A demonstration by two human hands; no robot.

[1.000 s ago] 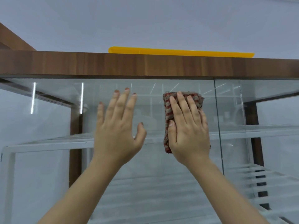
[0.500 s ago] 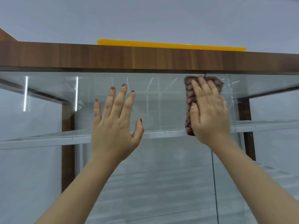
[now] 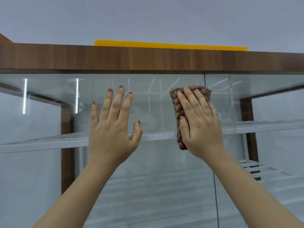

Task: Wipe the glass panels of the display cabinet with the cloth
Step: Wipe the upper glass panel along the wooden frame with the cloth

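A display cabinet with a brown wooden top (image 3: pixel 148 58) fills the view, fronted by glass panels (image 3: pixel 156 186). My right hand (image 3: pixel 200 125) lies flat on a folded red-and-grey striped cloth (image 3: pixel 177 109) and presses it against the upper part of the glass, just left of the vertical panel seam (image 3: pixel 205 83). My left hand (image 3: pixel 113 127) rests flat on the same panel, fingers spread, a hand's width to the left of the cloth. It holds nothing.
A flat yellow object (image 3: pixel 171 46) lies on the cabinet top. White shelves (image 3: pixel 49 142) run behind the glass. Brown wooden posts (image 3: pixel 67 145) stand inside at left and right. A pale wall rises behind the cabinet.
Over the last second my right hand slid the cloth right and up to the panel seam, then back left and slightly down. My left hand has stayed flat on the glass.
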